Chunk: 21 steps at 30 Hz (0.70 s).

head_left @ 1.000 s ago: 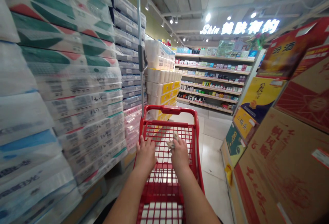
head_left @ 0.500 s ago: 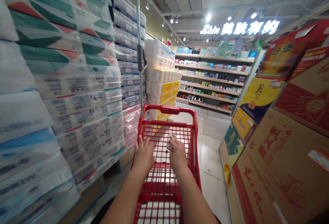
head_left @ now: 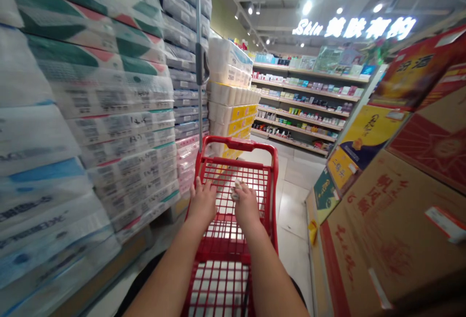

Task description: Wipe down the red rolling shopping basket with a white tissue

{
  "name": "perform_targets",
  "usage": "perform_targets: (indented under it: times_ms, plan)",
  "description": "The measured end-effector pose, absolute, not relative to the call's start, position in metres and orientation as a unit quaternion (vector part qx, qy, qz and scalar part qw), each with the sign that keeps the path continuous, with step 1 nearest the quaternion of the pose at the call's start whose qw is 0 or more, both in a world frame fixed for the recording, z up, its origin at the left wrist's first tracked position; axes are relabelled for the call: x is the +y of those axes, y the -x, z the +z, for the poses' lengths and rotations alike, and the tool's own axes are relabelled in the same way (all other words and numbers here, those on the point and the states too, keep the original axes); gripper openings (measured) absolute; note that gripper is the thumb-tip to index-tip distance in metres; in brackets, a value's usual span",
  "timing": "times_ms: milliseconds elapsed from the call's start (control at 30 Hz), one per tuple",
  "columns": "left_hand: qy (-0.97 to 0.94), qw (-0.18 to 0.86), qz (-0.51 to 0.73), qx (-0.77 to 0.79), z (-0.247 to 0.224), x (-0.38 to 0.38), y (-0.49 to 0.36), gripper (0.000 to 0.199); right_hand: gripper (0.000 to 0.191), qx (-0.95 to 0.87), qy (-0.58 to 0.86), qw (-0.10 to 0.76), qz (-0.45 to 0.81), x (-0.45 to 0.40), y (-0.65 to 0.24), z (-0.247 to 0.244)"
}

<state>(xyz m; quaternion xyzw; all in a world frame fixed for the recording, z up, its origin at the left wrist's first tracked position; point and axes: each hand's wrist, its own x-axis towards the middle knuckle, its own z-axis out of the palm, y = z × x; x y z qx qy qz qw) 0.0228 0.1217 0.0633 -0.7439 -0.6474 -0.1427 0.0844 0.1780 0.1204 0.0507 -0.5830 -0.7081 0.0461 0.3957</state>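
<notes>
While both forearms reach forward from the near edge of the view, the left hand (head_left: 203, 204) lies with its fingers spread on the top of the red wire shopping cart (head_left: 236, 167), holding nothing that shows. The right hand (head_left: 246, 205) is curled more narrowly around a small crumpled pale wad (head_left: 236, 191) pinched against the same mesh; it is too small to tell what it is.

On the left, a tall stack of plastic-wrapped bales (head_left: 116, 93) printed in green and red rises just beside the cart, leaving only a narrow strip of floor along the cart's left edge. Pink-wrapped packs (head_left: 187, 159) sit low in the stack near the cart's far left corner. Directly ahead, a pile of white and yellow packs of paper rolls (head_left: 231, 113) stands just past the far rim, and a metal pole (head_left: 198, 25) rises in front of it.

On the right, printed cardboard cartons (head_left: 374, 225) form a slanted wall, with a wider band of pale floor tiles (head_left: 294, 220) open between them and the cart. That tiled aisle runs on to the far shelves of small boxed goods (head_left: 302, 98) under a lit sign (head_left: 355, 28).
</notes>
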Motion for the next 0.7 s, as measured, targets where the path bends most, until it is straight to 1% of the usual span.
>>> perform_targets:
  times_ms: [67,167,233,333,400,467,533,700]
  plan:
    - [0.744,0.089,-0.146,-0.646,0.0646,0.1189,-0.0230,0.050,0.034,-0.728,0.564,0.387,0.054,0.1197,-0.1774,0.0505]
    - [0.743,0.090,-0.151,-0.646,0.0652,0.1171,-0.0229,0.050,0.027,-0.690,0.608,0.390,0.041,0.1183,-0.1769,0.0509]
    - [0.743,0.089,-0.151,-0.646,0.0641,0.1178,-0.0229,0.049,0.032,-0.697,0.610,0.374,0.049,0.1164,-0.1758,0.0516]
    - [0.743,0.091,-0.152,-0.645,0.0619,0.1199,-0.0233,0.048,0.041,-0.771,0.539,0.327,0.090,0.1135,-0.1740,0.0534]
    - [0.744,0.094,-0.154,-0.643,0.0614,0.1207,-0.0237,0.049,0.038,-0.771,0.543,0.320,0.090,0.1127,-0.1746,0.0551]
    - [0.746,0.099,-0.155,-0.640,0.0616,0.1208,-0.0241,0.051,0.034,-0.720,0.604,0.335,0.066,0.1129,-0.1761,0.0564]
    - [0.747,0.103,-0.154,-0.639,0.0618,0.1206,-0.0244,0.052,0.034,-0.685,0.643,0.340,0.051,0.1130,-0.1766,0.0564]
    - [0.749,0.118,-0.152,-0.635,0.0594,0.1219,-0.0241,0.048,0.030,-0.746,0.582,0.311,0.085,0.1125,-0.1741,0.0540]
